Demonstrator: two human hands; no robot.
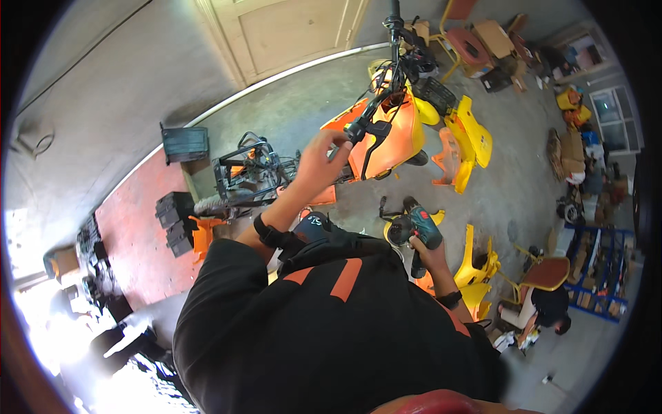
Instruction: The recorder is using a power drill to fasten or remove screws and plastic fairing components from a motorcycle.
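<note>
My left hand [324, 155] is closed at the near end of the scooter's black handlebar [358, 130], its fingertips pressed on the grip. The handlebar crosses above an orange-and-yellow scooter body [387, 141] with exposed cables. My right hand [429, 250] holds a green-and-black power drill [424, 224] low at my side, its nose pointing away from me. Just beyond the drill, yellow and black parts [396, 234] lie on the floor. Exactly what the fingertips of my left hand grip is partly hidden.
Loose yellow panels [472, 141] lie right of the scooter, others [476, 269] lower right. A black frame [245, 169] and bins [172, 207] stand left. A co-worker [548, 307] bends beside a chair [545, 272] near blue shelving [600, 272]. A door [283, 34] is at the back.
</note>
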